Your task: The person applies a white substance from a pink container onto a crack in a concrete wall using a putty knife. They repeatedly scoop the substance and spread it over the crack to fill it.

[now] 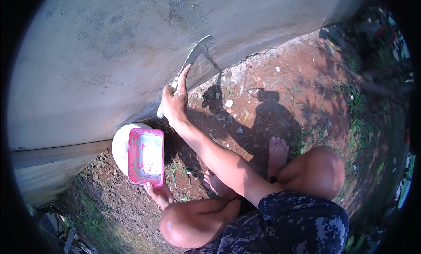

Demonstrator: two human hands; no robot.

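My right hand (175, 102) is closed round the light handle of a putty knife (191, 57). The knife's coated blade lies against the grey plastered wall (131, 48), close to a crack near the wall's foot. My left hand (159, 195) grips the lower rim of a pink rectangular plastic tray (131, 159), with its thumb on the edge. White paste and smears coat the tray's inside, which is bright with sunlight. Partly hidden behind the tray is a rounded white thing (119, 149), perhaps a bucket; its full shape does not show.
Reddish bare soil (280, 96) with small stones and grass tufts (353, 135) runs along the wall. My bare feet (277, 151) and bent knees are close below my right arm. A ledge (57, 154) juts from the wall at left. Assorted clutter (66, 232) lies at lower left.
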